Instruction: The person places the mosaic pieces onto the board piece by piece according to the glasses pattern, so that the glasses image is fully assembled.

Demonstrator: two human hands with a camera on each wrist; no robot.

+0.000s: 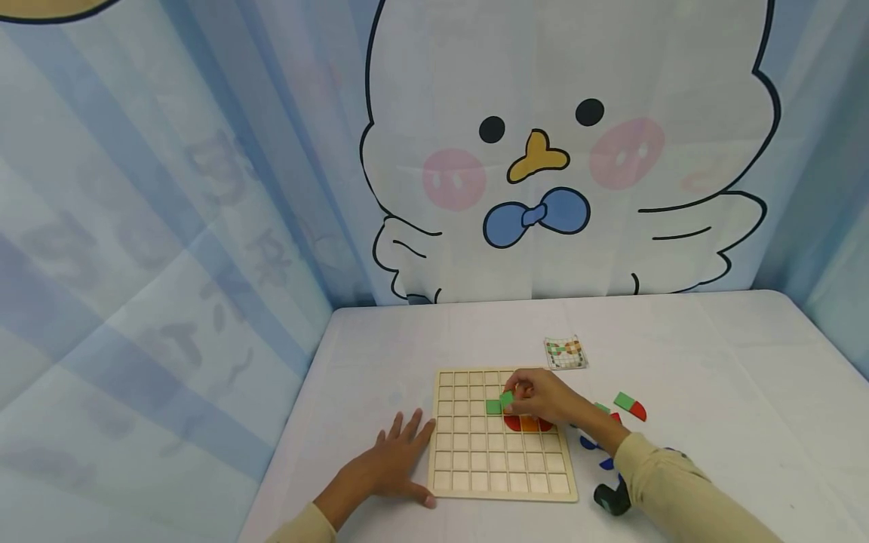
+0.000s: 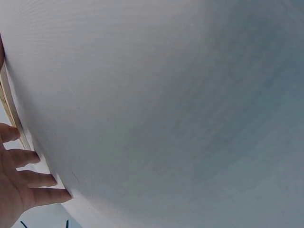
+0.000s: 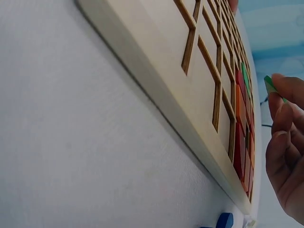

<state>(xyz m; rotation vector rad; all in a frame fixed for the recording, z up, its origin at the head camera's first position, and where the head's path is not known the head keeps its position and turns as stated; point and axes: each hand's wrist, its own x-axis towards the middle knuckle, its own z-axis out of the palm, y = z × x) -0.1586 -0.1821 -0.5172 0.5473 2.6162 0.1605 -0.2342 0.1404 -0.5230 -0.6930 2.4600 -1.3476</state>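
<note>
A wooden grid board (image 1: 468,461) lies on the table, with a green square tile (image 1: 493,407) and several red and orange tiles (image 1: 529,424) set in its upper right cells. Over these cells my right hand (image 1: 546,396) pinches another green tile (image 1: 506,399) between thumb and fingers; the right wrist view shows this tile (image 3: 270,85) tilted above the board. My left hand (image 1: 397,461) rests on the table with its fingers spread, fingertips and thumb right at the board's left edge. In the left wrist view its fingers (image 2: 35,178) are straight.
Behind the board lies a small pattern card (image 1: 566,353). To the right are a green tile (image 1: 624,401), a red quarter-round tile (image 1: 638,411) and several blue pieces (image 1: 588,443), partly hidden by my right arm. A dark object (image 1: 611,499) sits by the right sleeve. A printed curtain hangs behind.
</note>
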